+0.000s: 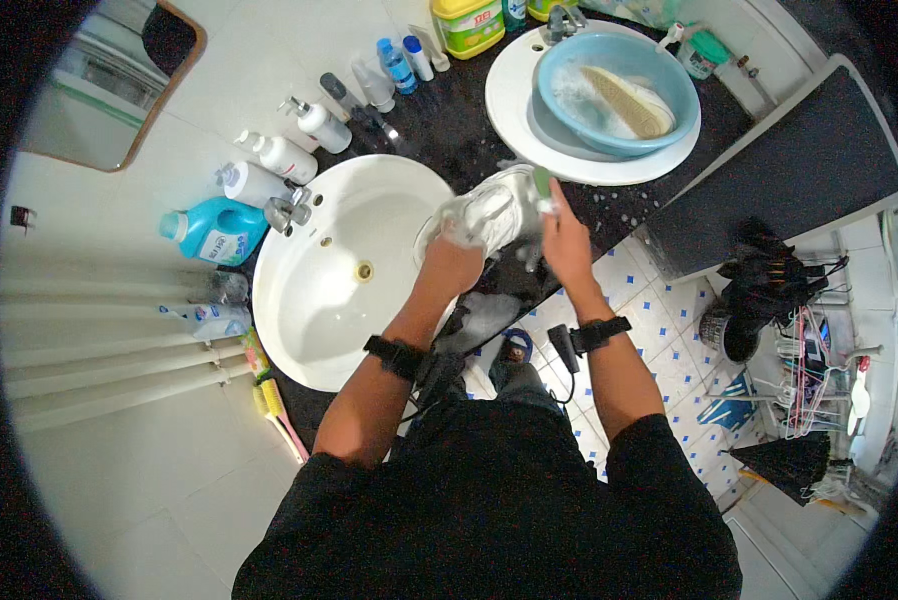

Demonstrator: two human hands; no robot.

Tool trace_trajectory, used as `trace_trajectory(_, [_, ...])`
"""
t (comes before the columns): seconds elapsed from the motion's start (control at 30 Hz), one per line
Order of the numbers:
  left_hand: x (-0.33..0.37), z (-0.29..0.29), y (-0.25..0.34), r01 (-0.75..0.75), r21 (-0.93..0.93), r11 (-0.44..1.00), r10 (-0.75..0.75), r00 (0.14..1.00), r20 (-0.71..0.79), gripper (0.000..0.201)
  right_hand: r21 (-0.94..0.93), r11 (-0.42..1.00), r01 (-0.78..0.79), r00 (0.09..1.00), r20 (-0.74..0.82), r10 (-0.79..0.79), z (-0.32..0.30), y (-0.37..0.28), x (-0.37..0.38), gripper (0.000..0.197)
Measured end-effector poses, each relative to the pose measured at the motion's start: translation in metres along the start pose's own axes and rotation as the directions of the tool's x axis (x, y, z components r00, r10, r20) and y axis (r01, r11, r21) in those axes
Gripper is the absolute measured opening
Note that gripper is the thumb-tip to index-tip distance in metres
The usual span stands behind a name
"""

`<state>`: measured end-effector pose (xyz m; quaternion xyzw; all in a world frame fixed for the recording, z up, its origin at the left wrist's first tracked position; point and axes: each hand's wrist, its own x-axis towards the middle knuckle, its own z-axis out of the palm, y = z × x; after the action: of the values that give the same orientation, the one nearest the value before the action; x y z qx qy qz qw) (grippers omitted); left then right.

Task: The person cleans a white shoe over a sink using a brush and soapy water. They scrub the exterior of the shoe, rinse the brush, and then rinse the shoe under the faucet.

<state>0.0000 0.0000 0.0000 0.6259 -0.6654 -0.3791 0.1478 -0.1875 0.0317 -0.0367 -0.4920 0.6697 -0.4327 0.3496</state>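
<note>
A white shoe (496, 208), wet with suds, is over the dark counter between the two sinks. My left hand (453, 262) grips it from the near side, with the fingertips partly hidden in the shoe. My right hand (567, 246) is closed around a green scrubbing brush (542, 182) at the shoe's right side. The brush's bristles are blurred, so I cannot tell whether they touch the shoe. Another shoe (624, 102) lies with its beige sole up in a light blue basin (546, 112) of foamy water.
The basin stands in the right sink (509, 118); a white left sink (294, 330) lies beside my left forearm. Bottles, including a blue detergent jug (219, 232), line the wall. Foam spots the counter (449, 130). A yellow-bristled brush (274, 405) lies at the left. A dark panel (779, 180) stands at right.
</note>
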Motion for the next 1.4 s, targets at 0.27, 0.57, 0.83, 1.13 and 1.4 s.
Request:
trace_trajectory(0.27, [0.053, 0.029, -0.027, 0.193, -0.303, 0.933, -0.172, 0.981, 0.095, 0.038, 0.216, 0.971, -0.105, 0.994, 0.059, 0.094, 0.059, -0.011, 0.015, 0.083])
trace_trajectory(0.57, [0.051, 0.038, 0.012, -0.281, -0.163, 0.946, 0.153, 0.828, -0.539, 0.048, 0.297, 0.934, 0.201, 0.979, -0.018, -0.205, 0.050, -0.018, 0.013, 0.086])
trace_trajectory(0.83, [0.043, 0.012, 0.004, -0.322, 0.083, 0.943, 0.332, 0.901, -0.281, 0.037, 0.031, 0.998, -0.048, 0.985, -0.162, 0.052, 0.021, -0.004, 0.069, 0.078])
trace_trajectory(1.13, [0.030, 0.006, -0.029, -0.420, 0.360, 0.833, 0.540, 0.761, -0.361, 0.032, -0.211, 0.976, 0.047, 0.967, -0.236, -0.098, 0.000, -0.003, 0.063, 0.073])
trace_trajectory(1.4, [0.030, -0.003, -0.065, 0.305, -0.559, 0.771, -0.276, 0.951, 0.138, 0.062, -0.018, 0.930, 0.366, 0.930, -0.002, -0.367, 0.038, -0.029, -0.006, 0.059])
